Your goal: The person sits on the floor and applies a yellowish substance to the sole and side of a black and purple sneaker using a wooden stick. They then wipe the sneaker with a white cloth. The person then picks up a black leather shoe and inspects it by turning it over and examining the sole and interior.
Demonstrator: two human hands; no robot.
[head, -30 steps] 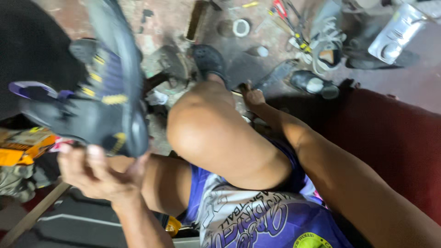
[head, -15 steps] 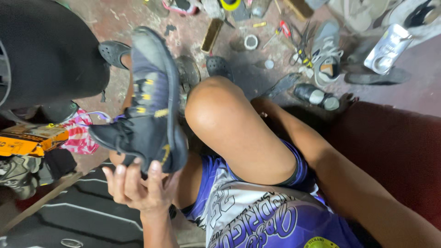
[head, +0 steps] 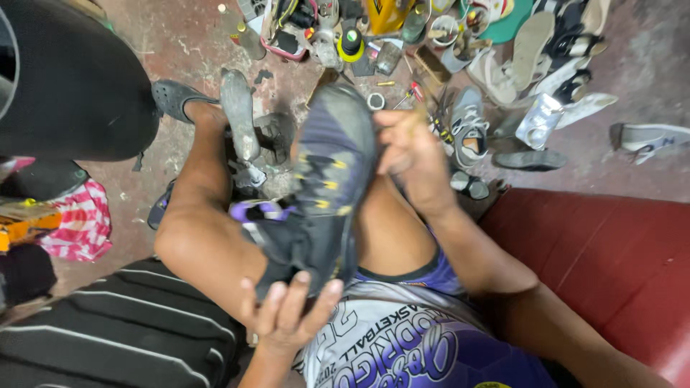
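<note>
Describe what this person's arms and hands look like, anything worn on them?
Both arms are bare along all of their visible length: no sleeves over the forearms, no gloves. The left hand and the right hand show no rings, and no watch or band is visible at either wrist. The only clothing in view is a sleeveless purple and white sports jersey with large lettering.

Heel of dark sneaker [head: 323,194] hidden behind left hand [head: 287,312]; black tyre [head: 65,86] cut off at left edge.
</note>
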